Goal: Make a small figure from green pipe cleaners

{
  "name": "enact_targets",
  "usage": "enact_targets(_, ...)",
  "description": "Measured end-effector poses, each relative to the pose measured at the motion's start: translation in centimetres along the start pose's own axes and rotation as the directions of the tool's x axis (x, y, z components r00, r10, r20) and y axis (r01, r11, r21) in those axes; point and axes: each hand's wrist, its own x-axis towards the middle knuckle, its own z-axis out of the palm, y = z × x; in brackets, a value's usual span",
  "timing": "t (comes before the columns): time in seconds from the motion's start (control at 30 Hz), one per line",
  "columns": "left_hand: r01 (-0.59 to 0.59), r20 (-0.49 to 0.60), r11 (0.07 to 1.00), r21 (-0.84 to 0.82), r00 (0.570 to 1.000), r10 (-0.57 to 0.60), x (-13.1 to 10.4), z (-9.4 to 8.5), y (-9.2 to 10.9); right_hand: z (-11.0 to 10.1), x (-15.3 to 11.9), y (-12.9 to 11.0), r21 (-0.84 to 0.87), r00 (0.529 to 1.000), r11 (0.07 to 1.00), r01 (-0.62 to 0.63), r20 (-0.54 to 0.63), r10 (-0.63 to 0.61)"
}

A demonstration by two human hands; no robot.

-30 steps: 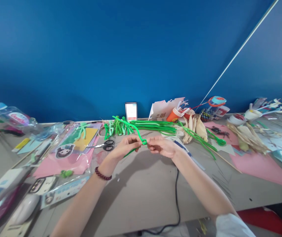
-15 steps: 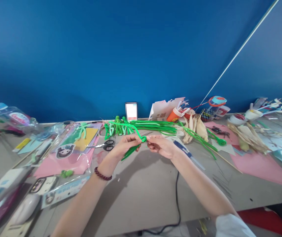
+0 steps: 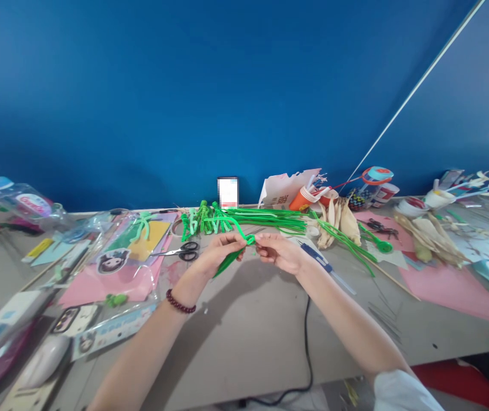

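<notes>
Between my two hands is a bright green pipe cleaner [image 3: 239, 227], coiled into a small loop at the fingertips, with a free end reaching up and to the left. My left hand [image 3: 220, 253] is closed on it, and a darker green, leaf-like bent part hangs below those fingers. My right hand [image 3: 277, 251] pinches the right side of the loop. Behind the hands lies a bundle of green pipe cleaners [image 3: 270, 220]. Several twisted green pipe-cleaner pieces [image 3: 204, 217] stand left of that bundle. Black-handled scissors [image 3: 188, 251] rest left of my left hand.
A phone [image 3: 228, 193] leans on the blue wall. Right of my right hand lies a blue glue gun [image 3: 316, 257], with a black cable [image 3: 308, 342] nearer me. Dried husks [image 3: 334, 222], orange cups [image 3: 303, 198] and pink paper [image 3: 459, 297] are to the right; a plastic bottle [image 3: 25, 202] is far left.
The free end of the pipe cleaner has swung and now looks shorter on the left. The loop at my fingertips has turned slightly; both hands stay almost in place.
</notes>
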Motion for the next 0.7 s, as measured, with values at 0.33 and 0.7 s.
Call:
enact_targets(0.33,-0.11,-0.314,0.993,0.044,0.942,0.118,0.3,1.0,-1.0,1.0,-0.2,-0.1,-0.085,0.965,0.983,0.16,-0.196,-0.174)
enact_targets(0.7,-0.118,-0.391,0.981,0.151,0.905,0.17,-0.2,2.2,-1.8,0.7,0.5,0.9,0.022,0.98,0.994,0.11,-0.167,-0.104)
